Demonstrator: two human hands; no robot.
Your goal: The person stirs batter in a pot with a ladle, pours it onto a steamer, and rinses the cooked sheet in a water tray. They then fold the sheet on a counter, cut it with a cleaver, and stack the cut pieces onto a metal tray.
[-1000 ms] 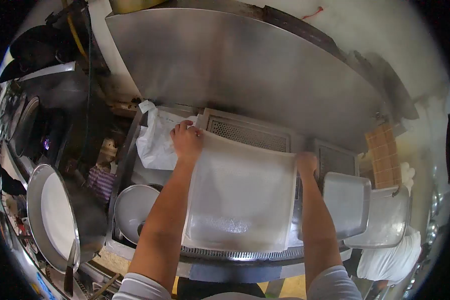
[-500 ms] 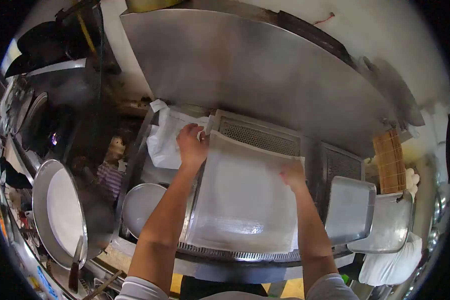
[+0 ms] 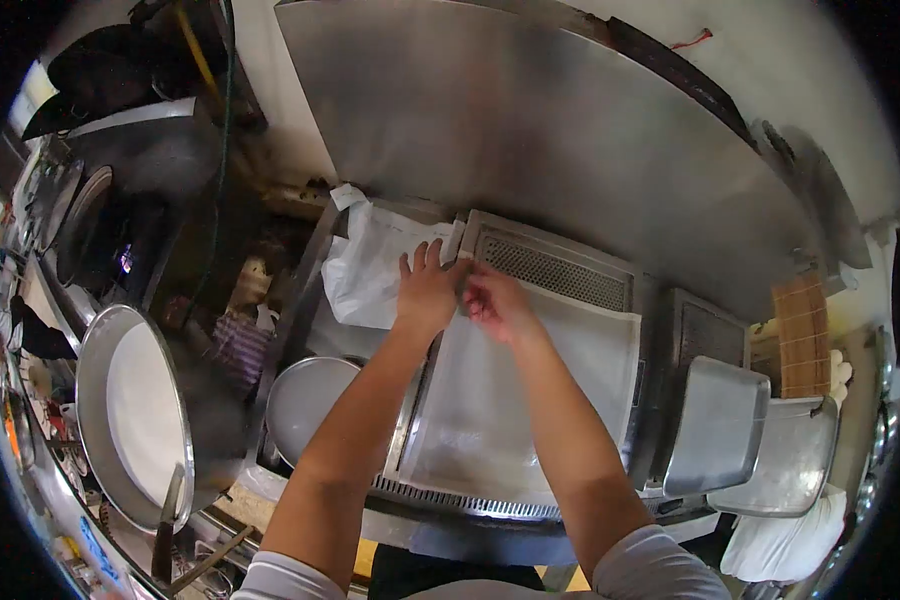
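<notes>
A pale, translucent sheet [image 3: 530,400] lies over a metal frame, leaving a strip of perforated metal panel [image 3: 555,270] bare along its far edge. By the sheet's far left corner my left hand [image 3: 428,292] is open, fingers spread, its thumb side close to my other hand. My right hand [image 3: 500,303] is closed, its fingers curled together over the sheet near that same corner; whether they pinch the sheet or something small is hidden. Just left of my left hand lies a crumpled white plastic bag or wrapping [image 3: 370,265].
On the left stand a large pot of white liquid [image 3: 140,410] with a handled utensil [image 3: 168,525] at its rim and a round metal lid or pan [image 3: 310,405]. Metal trays [image 3: 718,425] and a bamboo mat [image 3: 802,340] are at right. A steel backsplash [image 3: 540,130] rises behind.
My right hand has moved left from the sheet's far right side to its far left corner, beside my left hand. My left hand's fingers have spread. The camera view has shifted slightly.
</notes>
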